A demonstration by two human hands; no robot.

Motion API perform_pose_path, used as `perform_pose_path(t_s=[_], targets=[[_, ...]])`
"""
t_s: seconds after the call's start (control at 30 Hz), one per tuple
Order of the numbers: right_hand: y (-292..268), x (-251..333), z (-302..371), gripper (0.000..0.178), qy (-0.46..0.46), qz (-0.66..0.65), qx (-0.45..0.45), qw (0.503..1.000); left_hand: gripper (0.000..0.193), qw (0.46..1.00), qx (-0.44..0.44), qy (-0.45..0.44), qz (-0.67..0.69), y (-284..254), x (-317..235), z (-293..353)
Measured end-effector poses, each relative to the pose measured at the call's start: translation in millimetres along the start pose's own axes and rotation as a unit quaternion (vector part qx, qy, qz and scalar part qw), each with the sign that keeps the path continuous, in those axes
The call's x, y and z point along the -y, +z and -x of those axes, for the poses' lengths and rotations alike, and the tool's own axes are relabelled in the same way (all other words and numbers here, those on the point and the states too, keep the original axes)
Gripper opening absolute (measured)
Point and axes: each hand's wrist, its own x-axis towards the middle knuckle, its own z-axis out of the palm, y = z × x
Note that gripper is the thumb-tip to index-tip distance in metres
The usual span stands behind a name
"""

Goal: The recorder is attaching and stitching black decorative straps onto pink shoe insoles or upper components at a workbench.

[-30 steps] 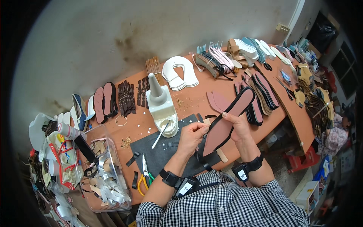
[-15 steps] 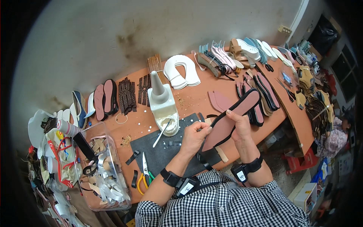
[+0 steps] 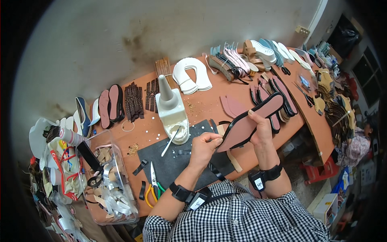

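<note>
A pink insole with a black edge (image 3: 245, 128) is held up slanting over the near side of the table. My right hand (image 3: 263, 132) grips it at the middle, thumb on the pink face and the fingers mostly hidden behind. At its lower left end, my left hand (image 3: 204, 150) is closed in a pinch at the black rim. Below lies a dark grey mat (image 3: 161, 161) with loose black strips. Scissors with orange and green handles (image 3: 154, 185) rest by the mat. A white pot with a grey cone (image 3: 171, 115) stands behind it, a white-handled brush (image 3: 169, 143) lying in its front cup.
A clear plastic bin of scraps (image 3: 117, 193) stands at the left. Pink and black insoles (image 3: 105, 109), brown woven strips (image 3: 134, 101) and white U-shaped pieces (image 3: 191, 85) line the back. More insoles (image 3: 284, 94) and sandals (image 3: 254, 56) fill the right. A person sits at far right.
The insole has risen slightly and shifted to the right, its face tilting a little. Both hands have moved with it, still at the same parts. The view has shifted a little.
</note>
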Motion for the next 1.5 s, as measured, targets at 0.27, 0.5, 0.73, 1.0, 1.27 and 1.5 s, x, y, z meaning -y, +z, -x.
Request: perform_pose_path(t_s=[0.27,0.5,0.73,1.0,1.27,1.5], targets=[[3.6,-1.9,6.3,0.02,0.003,-0.041,0.005,0.999,0.013,0.997,0.037,0.038,-0.052,0.0,-7.7,0.7],[12.6,-2.9,19.5,0.013,-0.005,-0.014,0.006,1.0,0.01,0.991,0.06,0.027,-0.113,-3.6,-7.0,-6.1],[9.5,-3.7,21.1,0.021,0.036,0.019,0.015,0.999,0.022,0.972,0.096,0.043,-0.208,-4.7,-9.9,-10.9],[18.7,-11.1,22.8,0.016,0.021,0.027,0.004,0.999,0.024,0.971,0.12,0.063,-0.196,-3.4,-2.1,-27.7],[20.2,-17.9,21.1,0.014,0.058,0.018,-0.007,0.998,0.014,0.995,0.084,-0.06,-0.013,-18.6,-13.6,-29.8],[22.7,-29.2,32.3,0.016,0.068,-0.019,-0.019,0.997,0.021,0.978,0.072,0.06,-0.185,-17.7,18.1,-11.4]])
